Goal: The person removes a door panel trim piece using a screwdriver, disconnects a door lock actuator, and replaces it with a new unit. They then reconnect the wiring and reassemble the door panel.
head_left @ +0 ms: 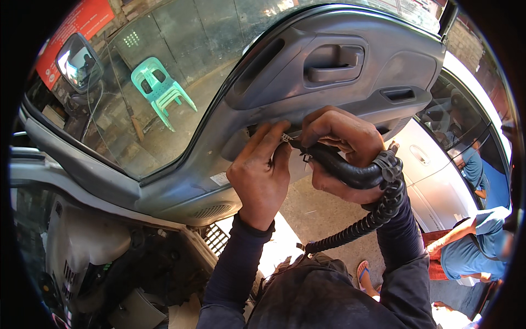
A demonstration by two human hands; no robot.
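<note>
Dark shirt (pixel 307 299), right grip (pixel 353 131) around black hose (pixel 350 174) hiding palm, left grip (pixel 258 174) narrow, hold unclear, gray door (pixel 274 85) behind, green chairs (pixel 164 92)

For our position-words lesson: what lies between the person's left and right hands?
In the head view: a small pale piece at the left hand, then the dark tip of the black tube gripped by the right hand.

I'm watching what looks like an outdoor vehicle yard: open car door (pixel 394 71), white car (pixel 438 192) alongside, sunlit concrete (pixel 312 205), green plastic chairs (pixel 161 90).
</note>
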